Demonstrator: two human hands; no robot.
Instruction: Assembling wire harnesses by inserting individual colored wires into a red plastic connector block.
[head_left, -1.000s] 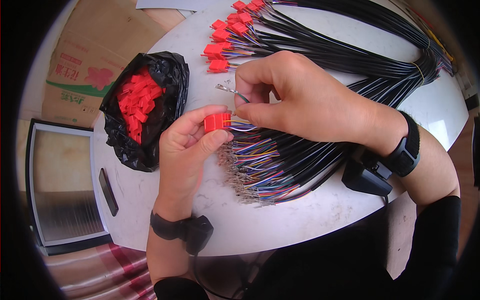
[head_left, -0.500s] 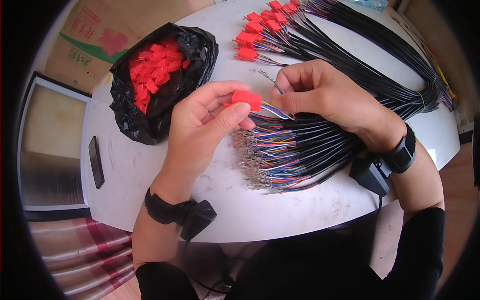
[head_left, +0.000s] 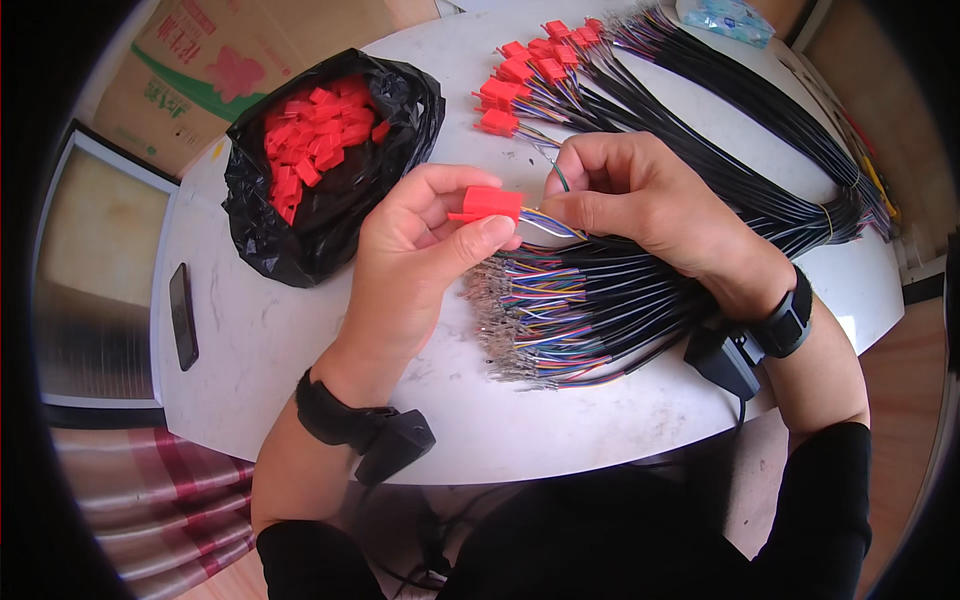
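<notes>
A red plastic connector housing sits between the thumb and fingers of my left hand. Several thin coloured wires run from its right end toward my other hand. My right hand is closed in a pinch on a thin dark green wire, whose bare end sticks up above the fingertips. Beneath both hands lies a bundle of black cables, their stripped coloured wires ending in metal terminals at the left.
A black plastic bag of red housings stands at the back left. Cables with red connectors fitted lie at the back. A phone rests by the white table's left edge, near a cardboard box. A blue packet is far right.
The view has shifted slightly. My right fingertips have changed position on the green wire, whose free end now stands closer to them. My left hand still holds the red housing.
</notes>
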